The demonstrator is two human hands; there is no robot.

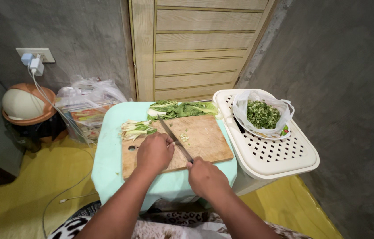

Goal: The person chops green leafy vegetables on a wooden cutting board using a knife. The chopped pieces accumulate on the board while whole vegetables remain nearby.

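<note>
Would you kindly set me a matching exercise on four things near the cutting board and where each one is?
Things:
1. knife
2. chopped greens
3. leafy stalks
4. bin

Places:
A. in a plastic bag on the white basket lid
B. on the floor by the left wall
C. in the right hand, blade over the board
D. at the board's far edge

Pairs: 1-C, 2-A, 3-D, 4-B

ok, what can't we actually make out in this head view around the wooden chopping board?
- Whatever lies under the left hand on the wooden chopping board: the hand covers it.
- Handle of the long kitchen knife: wrapped inside the right hand.
- Small pale chopped bits on the board: too small to identify.
- Dish under the clear plastic bag of chopped greens: mostly hidden by the bag.
- Contents of the crumpled bags on the floor: blurred by plastic.
</note>
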